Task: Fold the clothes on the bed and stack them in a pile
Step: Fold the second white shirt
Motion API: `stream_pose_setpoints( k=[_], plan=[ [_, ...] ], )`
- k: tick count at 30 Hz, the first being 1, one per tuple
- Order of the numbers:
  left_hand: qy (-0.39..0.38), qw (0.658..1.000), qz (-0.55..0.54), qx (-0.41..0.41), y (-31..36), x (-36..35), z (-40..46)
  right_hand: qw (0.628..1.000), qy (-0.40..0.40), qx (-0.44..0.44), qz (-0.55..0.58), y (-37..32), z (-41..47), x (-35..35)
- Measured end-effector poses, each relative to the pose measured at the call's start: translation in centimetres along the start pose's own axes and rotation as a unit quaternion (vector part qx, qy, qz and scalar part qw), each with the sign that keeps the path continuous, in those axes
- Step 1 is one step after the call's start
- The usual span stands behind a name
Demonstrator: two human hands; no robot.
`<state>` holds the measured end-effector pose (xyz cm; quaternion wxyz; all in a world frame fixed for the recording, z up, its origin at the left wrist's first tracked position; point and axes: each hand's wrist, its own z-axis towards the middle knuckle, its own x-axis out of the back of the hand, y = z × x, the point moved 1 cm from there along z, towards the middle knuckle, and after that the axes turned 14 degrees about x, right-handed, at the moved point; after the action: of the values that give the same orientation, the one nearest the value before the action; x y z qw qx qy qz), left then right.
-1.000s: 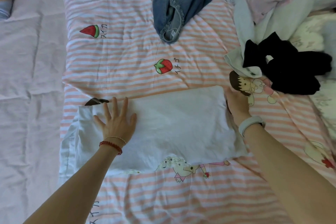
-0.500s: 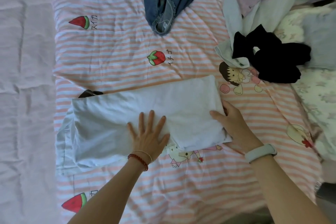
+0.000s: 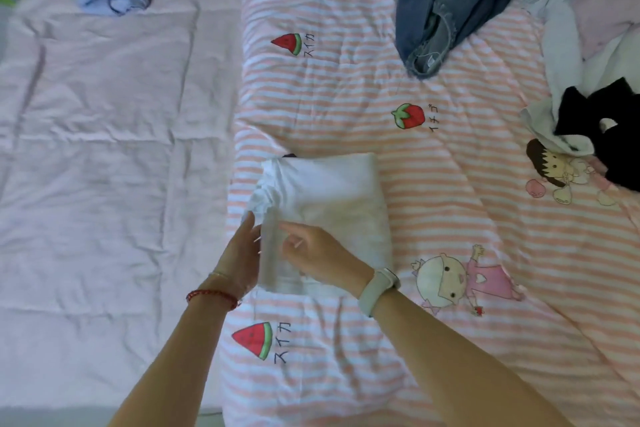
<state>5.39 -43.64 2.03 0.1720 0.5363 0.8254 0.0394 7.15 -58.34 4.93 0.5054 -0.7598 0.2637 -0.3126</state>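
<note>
White garment [image 3: 332, 204] is folded into a chunky rectangle, long side running toward and away from the person, lying on the striped quilt [image 3: 450, 218] on the bed. Its left edge is bunched and ruffled. Left hand [image 3: 242, 253] lies flat against that edge, fingers straight; right hand [image 3: 318, 258] rests on top, loosely curled, gripping nothing I can see.

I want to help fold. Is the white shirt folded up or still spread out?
Folded. The white shirt lies as a compact layered rectangle, with both hands at its near-left edge.
</note>
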Motion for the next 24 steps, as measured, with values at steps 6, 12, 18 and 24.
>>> stream_pose_setpoints(
  k=[6,12,18,24],
  plan=[
    [0.27,0.886,0.338,-0.167,-0.6,-3.4,1.3,0.904,0.322,0.054,-0.277,3.3,-3.4,2.5],
    [0.34,0.89,0.229,-0.2,-1.6,-0.9,1.4,0.905,0.154,-0.054,-0.393,5.9,-1.9,2.6],
    [0.375,0.821,0.35,-0.252,-0.4,1.0,1.0,0.879,0.113,-0.092,-0.455,7.2,-0.7,0.7],
    [0.33,0.589,0.62,-0.401,1.1,-4.4,3.1,0.85,0.149,-0.001,-0.506,6.5,2.2,2.1]
  ],
)
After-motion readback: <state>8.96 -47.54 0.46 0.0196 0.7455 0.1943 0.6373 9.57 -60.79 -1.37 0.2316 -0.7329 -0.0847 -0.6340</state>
